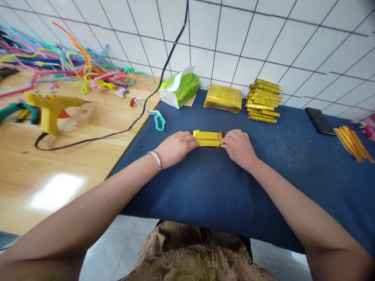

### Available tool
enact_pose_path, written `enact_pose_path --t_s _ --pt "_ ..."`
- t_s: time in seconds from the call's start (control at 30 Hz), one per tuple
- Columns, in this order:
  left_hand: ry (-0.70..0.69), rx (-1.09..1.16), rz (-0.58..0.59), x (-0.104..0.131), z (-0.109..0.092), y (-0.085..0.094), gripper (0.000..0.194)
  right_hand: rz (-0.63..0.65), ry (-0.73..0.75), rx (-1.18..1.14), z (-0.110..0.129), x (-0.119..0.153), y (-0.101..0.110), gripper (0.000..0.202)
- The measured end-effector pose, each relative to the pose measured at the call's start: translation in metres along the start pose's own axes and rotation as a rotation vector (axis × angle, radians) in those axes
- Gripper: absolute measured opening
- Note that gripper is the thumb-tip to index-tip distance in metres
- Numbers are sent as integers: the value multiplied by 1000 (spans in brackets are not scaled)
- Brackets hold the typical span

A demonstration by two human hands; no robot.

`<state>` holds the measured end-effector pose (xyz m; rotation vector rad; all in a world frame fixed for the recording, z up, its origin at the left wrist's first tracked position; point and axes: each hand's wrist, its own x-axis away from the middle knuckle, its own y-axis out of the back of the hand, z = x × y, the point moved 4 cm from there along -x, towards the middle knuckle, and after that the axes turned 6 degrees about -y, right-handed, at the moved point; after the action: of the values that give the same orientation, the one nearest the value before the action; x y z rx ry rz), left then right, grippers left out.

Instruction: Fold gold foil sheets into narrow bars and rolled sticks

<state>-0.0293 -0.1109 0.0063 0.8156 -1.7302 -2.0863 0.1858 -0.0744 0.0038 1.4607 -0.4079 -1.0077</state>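
A small folded piece of gold foil paper [209, 138] lies on the blue cloth in front of me, with crease lines running along its length and upright edges at both ends. My left hand [177, 147], with a silver bangle at the wrist, has its fingers closed on the left end of the paper. At the right end, my right hand [238, 147] pinches the near corner between thumb and fingers. Beyond my hands sit a stack of flat gold paper sheets [223, 97] and a pile of folded gold paper strips [263, 102].
On the wooden table [88, 164] at left are a yellow glue gun [51, 111], its black cord [164, 74] and tangled pipe cleaners [88, 70]. A green tissue box [180, 88] stands by the tiled wall. To the right lie a black phone [320, 121] and orange-gold strips [354, 143].
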Motion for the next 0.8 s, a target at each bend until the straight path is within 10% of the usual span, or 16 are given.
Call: enact_pose_path --t_s 0.27,0.8 --pt "-35 -25 42 0 0 -1 24 55 317 259 19 2 8 22" --pt "-60 -58 38 -6 -3 -1 40 148 343 385 33 6 10 38"
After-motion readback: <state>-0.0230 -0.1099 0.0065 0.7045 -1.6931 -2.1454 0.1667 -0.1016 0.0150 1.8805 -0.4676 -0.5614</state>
